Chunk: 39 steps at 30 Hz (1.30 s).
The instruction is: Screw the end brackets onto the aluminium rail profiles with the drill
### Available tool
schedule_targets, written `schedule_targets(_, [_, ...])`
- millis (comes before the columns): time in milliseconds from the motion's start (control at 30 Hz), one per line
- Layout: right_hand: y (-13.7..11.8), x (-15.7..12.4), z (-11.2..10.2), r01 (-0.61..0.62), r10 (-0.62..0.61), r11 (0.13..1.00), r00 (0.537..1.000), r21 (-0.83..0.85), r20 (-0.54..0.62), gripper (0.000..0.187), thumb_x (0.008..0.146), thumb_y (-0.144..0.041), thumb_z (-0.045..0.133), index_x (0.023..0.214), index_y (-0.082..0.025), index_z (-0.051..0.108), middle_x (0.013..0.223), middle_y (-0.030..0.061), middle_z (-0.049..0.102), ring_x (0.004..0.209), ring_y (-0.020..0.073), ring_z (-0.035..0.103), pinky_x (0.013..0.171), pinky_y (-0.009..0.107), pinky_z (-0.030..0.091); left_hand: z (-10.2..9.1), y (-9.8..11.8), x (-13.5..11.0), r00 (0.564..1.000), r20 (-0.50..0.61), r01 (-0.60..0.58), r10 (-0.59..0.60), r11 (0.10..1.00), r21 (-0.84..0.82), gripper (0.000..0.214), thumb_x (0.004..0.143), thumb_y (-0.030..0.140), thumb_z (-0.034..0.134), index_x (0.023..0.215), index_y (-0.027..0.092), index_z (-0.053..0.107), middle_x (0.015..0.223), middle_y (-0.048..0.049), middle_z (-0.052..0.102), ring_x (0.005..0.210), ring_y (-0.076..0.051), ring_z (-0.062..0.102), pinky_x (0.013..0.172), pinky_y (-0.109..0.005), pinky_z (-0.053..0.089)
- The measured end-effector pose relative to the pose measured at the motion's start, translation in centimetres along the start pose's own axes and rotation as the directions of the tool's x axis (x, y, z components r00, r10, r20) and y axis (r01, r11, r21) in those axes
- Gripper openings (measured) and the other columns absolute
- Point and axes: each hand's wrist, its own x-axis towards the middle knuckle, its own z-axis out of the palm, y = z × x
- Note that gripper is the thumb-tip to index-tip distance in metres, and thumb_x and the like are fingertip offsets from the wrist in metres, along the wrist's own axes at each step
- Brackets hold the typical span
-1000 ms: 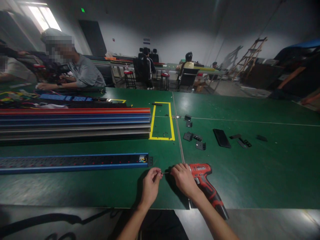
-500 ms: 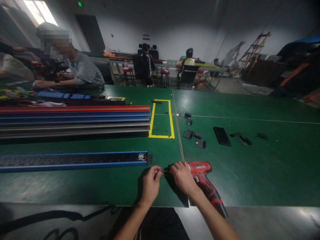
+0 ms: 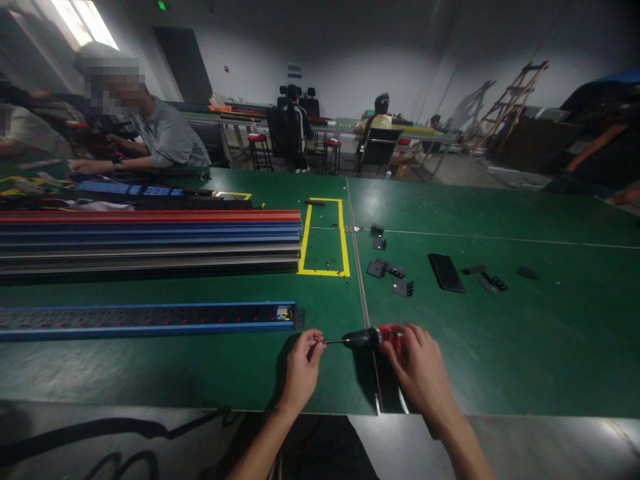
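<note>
Drill in right hand, grip now on red body instead of front; left hand in pinch at bit.

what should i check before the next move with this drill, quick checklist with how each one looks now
1. Drill gripped: ok, the right hand is around its red body.
2. Left hand clear of the bit: not ok, its fingers are pinched at the bit's tip.
3. Screw on the tip: cannot tell, the fingers hide it.
4. Trigger free: cannot tell, the right hand covers it.
5. Blue-edged strip held steady by a hand: not ok, neither hand touches it.
6. Phone away from the drill: ok, it lies farther back on the bench.
</note>
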Motion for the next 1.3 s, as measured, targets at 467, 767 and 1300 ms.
schedule_targets(467, [5.4,-5.3,0.8,-0.335,0.311,0.942,0.903,0.035,0.295,0.049,0.090,-0.066,0.056,0.108,-0.021,0.064,0.096,0.0088,0.074,0.078,0.0259,0.071,0.064,0.033,0.044,-0.2,-0.3,0.1,0.997,0.036,-0.075,0.071,0.987,0.140,0.019,0.095,0.031,0.063,0.112,0.022,0.066,0.102,-0.0058,0.071,0.093,-0.019,0.071,0.085,-0.032,0.057])
schedule_targets(767, [5.6,-4.8,0.7,-0.327,0.301,0.945,0.892,0.021,0.336,0.039,0.092,-0.059,0.052,0.101,-0.022,0.061,0.092,0.0091,0.071,0.076,0.0261,0.069,0.064,0.033,0.041,-0.3,0.8,-0.2,0.990,0.039,-0.143,0.138,0.970,0.197,0.029,0.093,0.025,0.062,0.122,0.023,0.060,0.123,-0.0101,0.063,0.088,-0.017,0.072,0.079,-0.034,0.062])
schedule_targets(1300, [3.8,-5.4,-0.1,-0.557,0.429,0.818,0.754,0.140,0.497,0.027,0.084,-0.050,0.057,0.082,-0.023,0.057,0.076,0.0036,0.069,0.070,0.0232,0.066,0.061,0.034,0.043,-3.7,1.4,-3.7,0.956,0.019,-0.276,0.292,0.880,0.387,0.045,0.096,0.028,0.064,0.139,0.025,0.051,0.140,-0.0140,0.049,0.110,-0.024,0.068,0.087,-0.042,0.067])
